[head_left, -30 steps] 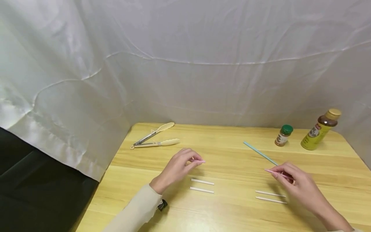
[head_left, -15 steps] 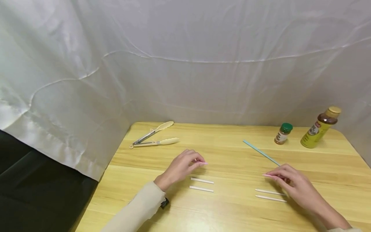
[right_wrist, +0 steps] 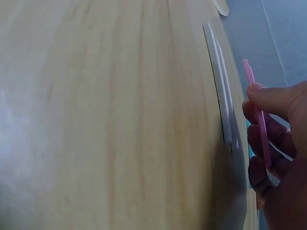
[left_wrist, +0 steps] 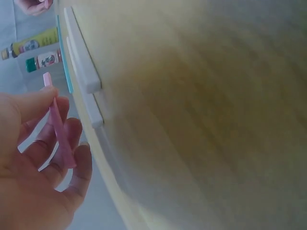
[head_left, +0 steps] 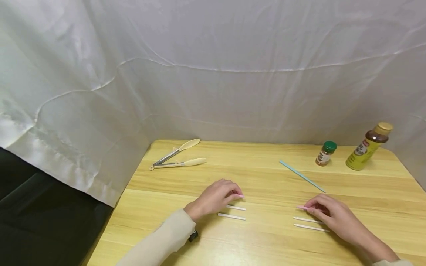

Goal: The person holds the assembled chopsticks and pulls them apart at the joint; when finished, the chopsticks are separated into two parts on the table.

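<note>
My left hand pinches a short pink stick between thumb and fingers, low over the table; only its tip shows in the head view. Just under that hand lie two short white sticks, side by side, the farther one partly hidden by it. On the right, my right hand pinches another pink stick, which has a narrower stub at its end. Two more white sticks lie parallel beneath it, with narrow stubs at their left ends.
A long light-blue stick lies slantwise beyond the right hand. At the back right stand a green-capped spice jar and a yellow-labelled bottle. Spread tongs lie back left. Grey cloth hangs behind the table.
Both hands, each with its pink stick, have come nearer the white sticks. The left hand has also shifted right, covering part of the farther white stick. The blue stick's near end now shows.
</note>
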A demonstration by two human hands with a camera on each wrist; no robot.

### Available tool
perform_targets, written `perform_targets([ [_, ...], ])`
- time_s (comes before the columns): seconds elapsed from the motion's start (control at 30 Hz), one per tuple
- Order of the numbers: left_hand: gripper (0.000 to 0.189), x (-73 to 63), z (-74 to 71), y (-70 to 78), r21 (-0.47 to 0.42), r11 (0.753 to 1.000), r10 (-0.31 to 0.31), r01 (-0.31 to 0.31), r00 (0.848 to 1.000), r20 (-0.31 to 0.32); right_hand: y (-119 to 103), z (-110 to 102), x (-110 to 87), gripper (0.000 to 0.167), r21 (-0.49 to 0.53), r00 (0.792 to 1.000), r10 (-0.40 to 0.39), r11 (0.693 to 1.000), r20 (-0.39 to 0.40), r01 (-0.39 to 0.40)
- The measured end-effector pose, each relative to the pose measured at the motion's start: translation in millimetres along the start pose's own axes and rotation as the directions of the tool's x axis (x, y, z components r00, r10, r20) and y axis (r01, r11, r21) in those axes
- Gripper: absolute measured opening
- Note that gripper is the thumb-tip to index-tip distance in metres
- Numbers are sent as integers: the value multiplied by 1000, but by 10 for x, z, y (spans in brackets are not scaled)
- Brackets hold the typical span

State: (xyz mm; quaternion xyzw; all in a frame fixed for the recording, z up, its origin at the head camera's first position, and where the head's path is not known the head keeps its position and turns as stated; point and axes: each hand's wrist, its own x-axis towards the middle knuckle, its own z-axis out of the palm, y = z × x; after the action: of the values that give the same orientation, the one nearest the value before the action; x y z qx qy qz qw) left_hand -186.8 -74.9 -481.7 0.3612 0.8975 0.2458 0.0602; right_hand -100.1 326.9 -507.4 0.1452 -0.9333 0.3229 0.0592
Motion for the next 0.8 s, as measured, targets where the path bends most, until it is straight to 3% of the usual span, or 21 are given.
perform_targets([
  [0.47,12,30,19,5,22,999,-34,33,996,81,16,82,13,23,28,998,-61,998,19,61],
  [0.8,7,54,43,8,22,999,-37,35,994,102,-6,79,25,28,11,996,-91,996,10,91],
])
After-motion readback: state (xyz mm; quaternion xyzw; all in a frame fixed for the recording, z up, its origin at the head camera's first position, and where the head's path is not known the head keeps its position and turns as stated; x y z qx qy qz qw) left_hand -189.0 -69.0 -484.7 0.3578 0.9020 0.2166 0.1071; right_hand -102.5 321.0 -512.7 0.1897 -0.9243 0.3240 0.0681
